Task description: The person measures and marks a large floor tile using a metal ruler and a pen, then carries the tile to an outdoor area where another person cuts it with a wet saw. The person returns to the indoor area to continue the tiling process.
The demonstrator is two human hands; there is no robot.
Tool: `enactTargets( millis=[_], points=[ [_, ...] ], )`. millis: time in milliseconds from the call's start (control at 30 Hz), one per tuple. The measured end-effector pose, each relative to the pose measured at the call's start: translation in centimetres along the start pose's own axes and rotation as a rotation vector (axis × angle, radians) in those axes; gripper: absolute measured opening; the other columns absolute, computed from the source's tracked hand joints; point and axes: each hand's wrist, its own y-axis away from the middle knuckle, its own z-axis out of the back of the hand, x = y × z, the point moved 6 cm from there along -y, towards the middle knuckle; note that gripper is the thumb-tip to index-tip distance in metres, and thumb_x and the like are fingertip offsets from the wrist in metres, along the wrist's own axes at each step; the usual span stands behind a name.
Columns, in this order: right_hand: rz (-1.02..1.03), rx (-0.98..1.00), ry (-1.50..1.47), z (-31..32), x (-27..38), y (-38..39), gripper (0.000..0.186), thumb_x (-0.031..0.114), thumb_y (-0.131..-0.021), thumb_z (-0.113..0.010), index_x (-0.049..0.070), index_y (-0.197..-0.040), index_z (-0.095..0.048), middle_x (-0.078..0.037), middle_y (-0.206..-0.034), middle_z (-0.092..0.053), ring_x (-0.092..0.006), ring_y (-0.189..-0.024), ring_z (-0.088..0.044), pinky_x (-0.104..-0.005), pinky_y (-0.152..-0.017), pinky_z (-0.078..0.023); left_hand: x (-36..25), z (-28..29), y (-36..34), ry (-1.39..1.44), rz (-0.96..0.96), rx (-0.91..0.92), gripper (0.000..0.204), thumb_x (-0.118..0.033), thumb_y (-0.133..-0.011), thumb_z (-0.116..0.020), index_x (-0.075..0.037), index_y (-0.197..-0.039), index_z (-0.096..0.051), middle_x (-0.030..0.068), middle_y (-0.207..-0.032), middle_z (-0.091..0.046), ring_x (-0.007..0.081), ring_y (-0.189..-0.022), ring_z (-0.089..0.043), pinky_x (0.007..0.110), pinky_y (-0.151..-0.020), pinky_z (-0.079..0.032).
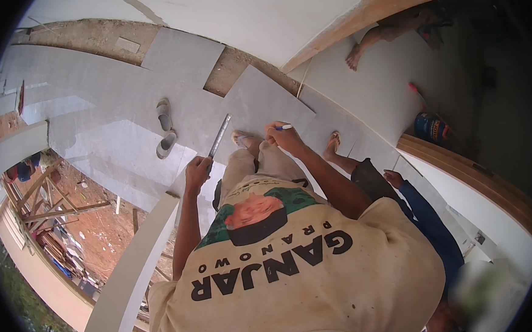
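My left hand (198,169) is closed round a long, narrow metal strip, like a ruler or tape measure (219,135), which points forward over the grey tiled floor (113,157). My right hand (284,139) grips a blue-and-white pen or marker (285,127) in front of my right thigh. Below are my light trousers (242,170) and a sandalled foot (249,139); my printed beige T-shirt (298,292) fills the lower middle.
A pair of grey shoes (164,114) lies ahead-left. A co-worker in blue sleeves (431,229) stands close at my right; another person's bare leg (377,36) shows in the doorway, near a blue bucket (428,128). A white low wall (123,272) borders red earth and timber (62,212).
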Motion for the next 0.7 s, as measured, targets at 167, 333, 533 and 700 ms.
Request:
enactTargets(
  millis=[167,333,533,700],
  points=[
    [-0.026,-0.199,-0.222,2.9,-8.0,0.3,0.026,0.028,-0.091,-0.061,0.004,-0.101,-0.063,-0.005,-0.082,-0.065,-0.0090,-0.069,-0.059,-0.0227,-0.060,-0.049,-0.9,-0.9,-2.8,-0.157,-0.013,0.143,0.029,-0.029,-0.087,-0.064,-0.001,-0.084,-0.065,0.0035,-0.066,-0.058,0.0111,-0.053,-0.052,0.027,-0.047,-0.044],
    [-0.080,-0.525,-0.480,8.7,-24.1,-2.0,0.021,0.024,-0.092,-0.061,0.005,-0.102,-0.062,-0.005,-0.080,-0.063,-0.0089,-0.066,-0.058,-0.0219,-0.057,-0.047,0.1,-2.1,-13.1,-0.216,-0.007,0.234,0.026,-0.028,-0.089,-0.061,-0.003,-0.084,-0.062,0.0014,-0.066,-0.056,0.0105,-0.053,-0.051,0.026,-0.047,-0.042],
    [-0.030,-0.939,-0.331,17.6,-53.9,-16.4,0.018,0.017,-0.089,-0.062,0.004,-0.101,-0.063,-0.007,-0.076,-0.062,-0.0152,-0.067,-0.060,-0.0269,-0.059,-0.046,8.0,-8.9,-41.5,-0.110,0.083,0.383,0.022,-0.027,-0.090,-0.059,-0.007,-0.081,-0.062,0.0013,-0.065,-0.057,0.0127,-0.055,-0.054,0.027,-0.050,-0.040],
    [-0.006,-1.225,0.319,20.1,-62.2,-27.7,0.029,0.023,-0.087,-0.064,0.003,-0.108,-0.061,-0.018,-0.092,-0.068,-0.0342,-0.088,-0.066,-0.0426,-0.077,-0.051,12.9,-16.5,-63.0,-0.221,-0.051,0.354,0.023,-0.031,-0.087,-0.064,-0.009,-0.093,-0.065,0.0014,-0.081,-0.064,0.0141,-0.070,-0.060,0.031,-0.065,-0.048]
  ],
)
